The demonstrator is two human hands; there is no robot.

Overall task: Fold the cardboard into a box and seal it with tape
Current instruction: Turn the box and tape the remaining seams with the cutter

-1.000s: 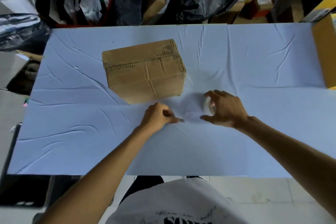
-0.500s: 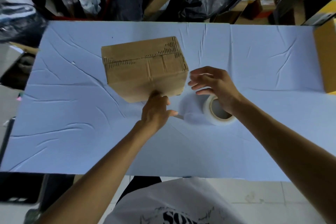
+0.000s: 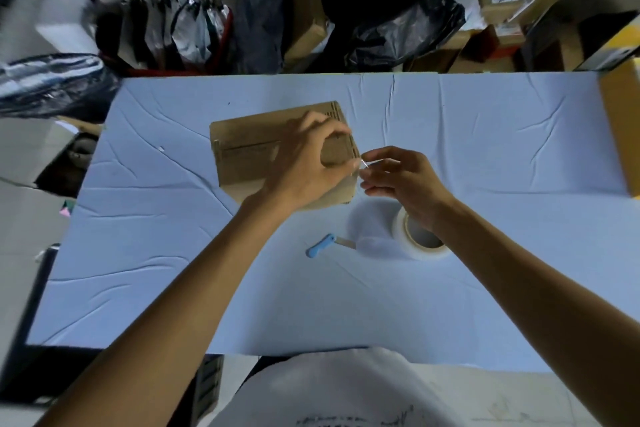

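Note:
A closed brown cardboard box stands on the blue-covered table, left of centre. My left hand arches over the box's right half with fingers curled. Its thumb and fingertips pinch a short strip of clear tape at the box's right edge. From the right, my right hand pinches the same strip. A white tape roll lies flat on the table, partly under my right wrist. To the left of the roll lies a blue-handled cutter.
A tall cardboard box stands at the table's right edge. Behind the far edge are black plastic bags, hanging pouches and cartons. A dark crate sits on the floor at the near left corner.
My left hand let go of the cutter, which now lies on the table, and rose over the box. My right hand left the roll and now meets the left hand at the strip.

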